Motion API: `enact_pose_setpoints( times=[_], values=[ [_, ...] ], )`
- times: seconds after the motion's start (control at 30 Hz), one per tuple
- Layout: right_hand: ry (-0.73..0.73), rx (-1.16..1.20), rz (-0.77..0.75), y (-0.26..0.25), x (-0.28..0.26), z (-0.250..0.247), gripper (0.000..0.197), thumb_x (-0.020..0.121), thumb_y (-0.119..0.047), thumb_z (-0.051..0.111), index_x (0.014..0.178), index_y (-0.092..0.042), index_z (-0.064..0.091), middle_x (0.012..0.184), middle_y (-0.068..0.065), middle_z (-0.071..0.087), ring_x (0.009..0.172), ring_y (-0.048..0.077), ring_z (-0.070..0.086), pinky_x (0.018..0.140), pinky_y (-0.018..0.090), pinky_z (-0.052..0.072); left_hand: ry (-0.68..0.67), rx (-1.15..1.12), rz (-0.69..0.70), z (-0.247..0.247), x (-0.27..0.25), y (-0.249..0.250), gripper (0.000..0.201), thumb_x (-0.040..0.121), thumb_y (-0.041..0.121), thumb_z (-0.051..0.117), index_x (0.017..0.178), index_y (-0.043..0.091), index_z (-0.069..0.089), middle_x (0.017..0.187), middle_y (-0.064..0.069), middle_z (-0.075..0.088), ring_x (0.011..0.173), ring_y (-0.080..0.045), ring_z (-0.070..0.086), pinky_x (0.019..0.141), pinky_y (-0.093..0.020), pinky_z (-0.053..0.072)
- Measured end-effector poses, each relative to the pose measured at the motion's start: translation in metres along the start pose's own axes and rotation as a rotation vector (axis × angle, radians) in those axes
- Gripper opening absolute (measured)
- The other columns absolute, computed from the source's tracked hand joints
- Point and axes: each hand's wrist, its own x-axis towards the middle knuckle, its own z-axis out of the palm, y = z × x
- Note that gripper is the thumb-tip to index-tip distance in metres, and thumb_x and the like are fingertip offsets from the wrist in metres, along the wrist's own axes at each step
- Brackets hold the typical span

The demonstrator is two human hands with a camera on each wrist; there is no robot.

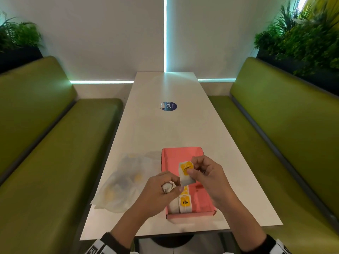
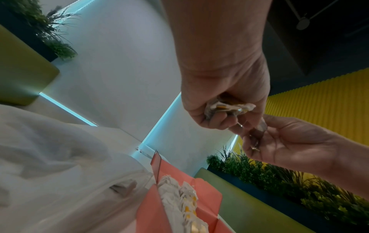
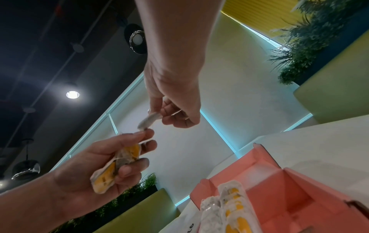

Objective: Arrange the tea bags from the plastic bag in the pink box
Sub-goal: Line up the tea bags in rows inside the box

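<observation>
The pink box point(image 1: 183, 154) lies open on the white table point(image 1: 165, 129), with several tea bags point(image 1: 185, 203) lined up in its near left part. Above the box my right hand point(image 1: 192, 167) pinches one tea bag with a yellow tag point(image 1: 185, 169). My left hand point(image 1: 176, 186) touches that bag's lower corner and grips a small bunch of tea bags point(image 1: 167, 187) in its curled fingers. That bunch point(image 3: 119, 165) shows yellow tags in the right wrist view. The crumpled clear plastic bag point(image 1: 124, 180) lies left of the box with more tea bags inside.
Green padded benches point(image 1: 45, 143) run along both sides of the narrow table. A round blue sticker point(image 1: 169, 106) sits at mid-table. Planters with greenery point(image 1: 302, 43) stand behind the bench backs. The table's near edge point(image 1: 165, 233) is just below the box.
</observation>
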Motion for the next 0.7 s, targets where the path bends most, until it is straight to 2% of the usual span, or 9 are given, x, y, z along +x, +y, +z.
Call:
enact_pose_setpoints(
  times=[0.07,0.17,0.27,0.33,0.4,0.5,0.57,0.63,0.7],
  values=[
    [0.019,0.002,-0.010,0.001,0.000,0.001,0.015,0.081,0.009,0.062,0.080,-0.006,0.058,0.070,0.003,0.057,0.062,0.007,0.056,0.058,0.020,0.049,-0.003,-0.021,0.030,0.001,0.000,0.002,0.024,0.081,0.018,0.069,0.078,0.041,0.062,0.082,0.019,0.063,0.078,-0.005,0.063,0.068,-0.012,0.044],
    [0.038,0.085,0.001,0.001,-0.001,0.004,0.012,0.084,0.010,0.058,0.083,-0.002,0.055,0.070,0.006,0.057,0.059,0.011,0.057,0.057,0.021,0.051,-0.008,-0.061,0.051,0.002,-0.001,0.005,0.019,0.082,0.025,0.067,0.084,0.044,0.067,0.085,0.016,0.066,0.087,-0.017,0.067,0.072,-0.019,0.049],
    [0.088,0.095,-0.012,0.003,0.000,0.007,0.008,0.085,0.009,0.057,0.087,0.001,0.054,0.073,0.011,0.059,0.064,0.019,0.060,0.060,0.024,0.054,-0.002,-0.076,0.115,0.004,-0.003,0.010,0.025,0.085,0.023,0.065,0.103,0.039,0.070,0.086,0.011,0.068,0.080,-0.013,0.066,0.072,-0.018,0.049],
    [0.115,0.054,-0.040,0.003,-0.001,0.008,0.009,0.085,0.008,0.057,0.087,0.000,0.055,0.075,0.013,0.059,0.070,0.024,0.060,0.064,0.025,0.054,0.003,-0.086,0.156,0.004,-0.002,0.012,0.030,0.086,0.024,0.063,0.112,0.037,0.066,0.088,0.010,0.069,0.081,-0.012,0.066,0.073,-0.022,0.052],
    [0.130,0.025,-0.062,0.001,-0.001,0.008,0.012,0.085,0.008,0.058,0.084,-0.003,0.055,0.073,0.010,0.059,0.067,0.020,0.060,0.063,0.025,0.053,-0.026,-0.047,0.174,0.003,-0.001,0.010,0.035,0.087,0.027,0.060,0.119,0.040,0.060,0.093,0.011,0.069,0.083,-0.011,0.067,0.076,-0.024,0.053],
    [0.118,0.071,-0.080,-0.005,0.001,0.007,0.016,0.084,0.009,0.058,0.080,-0.006,0.056,0.068,0.003,0.058,0.060,0.012,0.056,0.059,0.022,0.050,-0.079,0.039,0.192,0.002,-0.002,0.005,0.043,0.087,0.028,0.061,0.127,0.041,0.053,0.102,0.017,0.067,0.090,-0.007,0.067,0.079,-0.019,0.051],
    [0.102,0.120,-0.085,-0.009,0.002,0.004,0.018,0.082,0.009,0.059,0.078,-0.008,0.056,0.066,-0.003,0.058,0.060,0.008,0.055,0.059,0.018,0.048,0.028,0.001,0.226,0.000,-0.003,0.000,0.036,0.084,0.023,0.067,0.120,0.030,0.063,0.103,0.014,0.069,0.092,-0.008,0.068,0.079,-0.021,0.053],
    [0.087,0.144,-0.088,-0.012,0.002,0.001,0.019,0.081,0.010,0.059,0.076,-0.008,0.055,0.063,-0.008,0.058,0.060,0.003,0.056,0.059,0.013,0.047,0.209,-0.047,0.251,-0.003,-0.003,-0.004,0.021,0.081,0.028,0.072,0.101,0.021,0.072,0.096,0.012,0.071,0.086,-0.008,0.068,0.076,-0.018,0.052],
    [0.057,0.127,-0.092,-0.012,0.003,-0.001,0.018,0.080,0.008,0.062,0.075,-0.009,0.055,0.067,-0.003,0.058,0.064,0.006,0.056,0.061,0.014,0.047,0.328,-0.090,0.188,-0.006,0.000,0.003,0.019,0.078,0.038,0.072,0.091,0.024,0.072,0.089,0.014,0.070,0.081,-0.003,0.067,0.073,-0.013,0.050]
  ],
)
